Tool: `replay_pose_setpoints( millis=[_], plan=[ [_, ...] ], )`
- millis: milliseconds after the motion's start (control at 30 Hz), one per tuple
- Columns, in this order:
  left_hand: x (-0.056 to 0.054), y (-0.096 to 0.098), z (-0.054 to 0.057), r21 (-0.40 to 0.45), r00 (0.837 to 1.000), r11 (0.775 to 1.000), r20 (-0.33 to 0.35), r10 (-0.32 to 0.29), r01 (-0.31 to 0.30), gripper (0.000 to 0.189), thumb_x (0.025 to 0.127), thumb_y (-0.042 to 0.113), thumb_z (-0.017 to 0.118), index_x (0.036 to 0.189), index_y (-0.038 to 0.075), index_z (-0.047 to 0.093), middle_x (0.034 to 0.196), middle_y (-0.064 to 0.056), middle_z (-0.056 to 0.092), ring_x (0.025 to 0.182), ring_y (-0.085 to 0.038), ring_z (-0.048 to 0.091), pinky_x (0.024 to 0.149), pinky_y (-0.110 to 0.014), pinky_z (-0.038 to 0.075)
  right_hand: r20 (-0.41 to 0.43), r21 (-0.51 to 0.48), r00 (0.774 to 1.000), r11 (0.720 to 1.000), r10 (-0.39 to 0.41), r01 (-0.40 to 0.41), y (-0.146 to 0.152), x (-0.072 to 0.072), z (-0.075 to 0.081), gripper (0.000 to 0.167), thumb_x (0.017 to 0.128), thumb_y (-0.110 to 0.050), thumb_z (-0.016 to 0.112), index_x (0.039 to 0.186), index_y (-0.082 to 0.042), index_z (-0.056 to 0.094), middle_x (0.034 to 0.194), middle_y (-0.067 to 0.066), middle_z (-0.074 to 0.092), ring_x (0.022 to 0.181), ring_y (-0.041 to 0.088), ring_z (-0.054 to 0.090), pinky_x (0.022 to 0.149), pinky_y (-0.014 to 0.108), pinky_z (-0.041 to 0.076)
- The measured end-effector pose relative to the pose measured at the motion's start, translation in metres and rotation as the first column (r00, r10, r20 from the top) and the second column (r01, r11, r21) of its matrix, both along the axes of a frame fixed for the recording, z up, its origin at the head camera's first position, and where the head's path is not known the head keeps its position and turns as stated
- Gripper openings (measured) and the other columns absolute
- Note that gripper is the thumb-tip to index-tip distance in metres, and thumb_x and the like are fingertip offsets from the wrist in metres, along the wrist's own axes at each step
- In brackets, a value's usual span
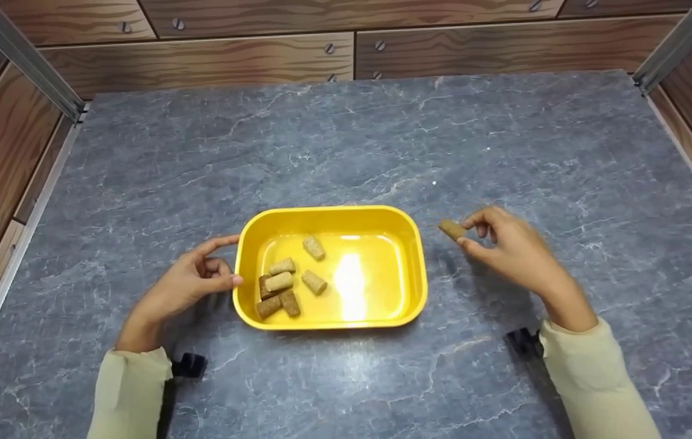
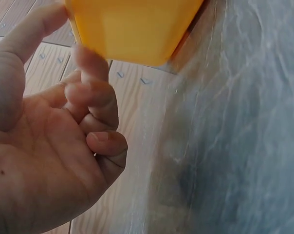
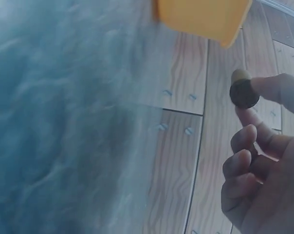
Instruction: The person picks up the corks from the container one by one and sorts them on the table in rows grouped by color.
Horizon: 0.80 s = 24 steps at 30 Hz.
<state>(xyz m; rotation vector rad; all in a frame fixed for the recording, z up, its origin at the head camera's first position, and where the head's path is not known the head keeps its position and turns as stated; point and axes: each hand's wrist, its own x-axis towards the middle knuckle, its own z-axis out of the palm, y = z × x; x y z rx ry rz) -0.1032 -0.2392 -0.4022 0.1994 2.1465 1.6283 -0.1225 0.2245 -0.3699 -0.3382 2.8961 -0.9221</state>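
Note:
My right hand pinches a tapered cork between thumb and fingertips, just right of a yellow plastic container. In the right wrist view the cork shows a dark round end, and the other fingers are loosely bent. At the container's left end, my left hand touches the rim with its extended thumb and index finger, the remaining fingers bent. Inside, several corks lie mostly toward the left, among them a pale cork, another light cork and a darker brown cork.
The container stands on a grey marble-patterned tabletop. Wood-patterned panels enclose the back and sides, with metal posts at the back corners. A black strap piece sits by the left sleeve cuff, another black piece by the right.

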Motion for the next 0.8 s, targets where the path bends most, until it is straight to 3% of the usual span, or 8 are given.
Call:
replay_pose_setpoints(
  millis=[167, 400, 600, 800],
  plan=[
    [0.0002, 0.0004, 0.0034, -0.028, 0.998, 1.0, 0.066, 0.013, -0.011, 0.075, 0.086, 0.015, 0.072, 0.149, 0.005, 0.032, 0.061, 0.007, 0.065, 0.055, -0.008, 0.054, 0.054, -0.022, 0.041, 0.065, 0.023, 0.995, 0.997, -0.073, 0.072, 0.0009, 0.0013, -0.0064, 0.025, 0.088, -0.022, 0.066, 0.106, -0.005, 0.063, 0.085, 0.005, 0.055, 0.069, 0.016, 0.044, 0.057, 0.026, 0.035],
    [-0.001, 0.0013, 0.0044, -0.016, 0.997, 1.0, 0.083, -0.002, 0.003, 0.075, 0.087, 0.016, 0.071, 0.15, 0.005, 0.03, 0.059, 0.005, 0.067, 0.05, -0.007, 0.052, 0.05, -0.02, 0.038, 0.152, 0.09, 0.98, 0.989, -0.128, 0.115, 0.0024, 0.002, -0.009, 0.029, 0.087, -0.027, 0.064, 0.106, -0.005, 0.063, 0.078, 0.003, 0.054, 0.061, 0.015, 0.044, 0.053, 0.028, 0.035],
    [-0.001, 0.0008, 0.0047, -0.003, 0.996, 1.0, 0.088, -0.002, 0.002, 0.076, 0.087, 0.015, 0.071, 0.15, 0.004, 0.029, 0.059, 0.005, 0.067, 0.049, -0.007, 0.052, 0.05, -0.02, 0.038, 0.233, 0.164, 0.964, 0.982, -0.125, 0.088, 0.002, 0.0012, -0.0093, 0.031, 0.088, -0.032, 0.064, 0.106, -0.006, 0.061, 0.072, 0.001, 0.055, 0.059, 0.014, 0.046, 0.052, 0.028, 0.034],
    [0.0, 0.0012, 0.0052, -0.009, 0.996, 1.0, 0.088, -0.007, 0.008, 0.076, 0.088, 0.015, 0.071, 0.15, 0.004, 0.029, 0.06, 0.005, 0.067, 0.049, -0.007, 0.048, 0.05, -0.02, 0.037, 0.265, 0.225, 0.959, 0.973, -0.105, 0.045, 0.0017, 0.002, -0.0109, 0.032, 0.088, -0.034, 0.063, 0.105, -0.006, 0.062, 0.074, 0.002, 0.058, 0.062, 0.015, 0.048, 0.054, 0.029, 0.034]
  ],
)
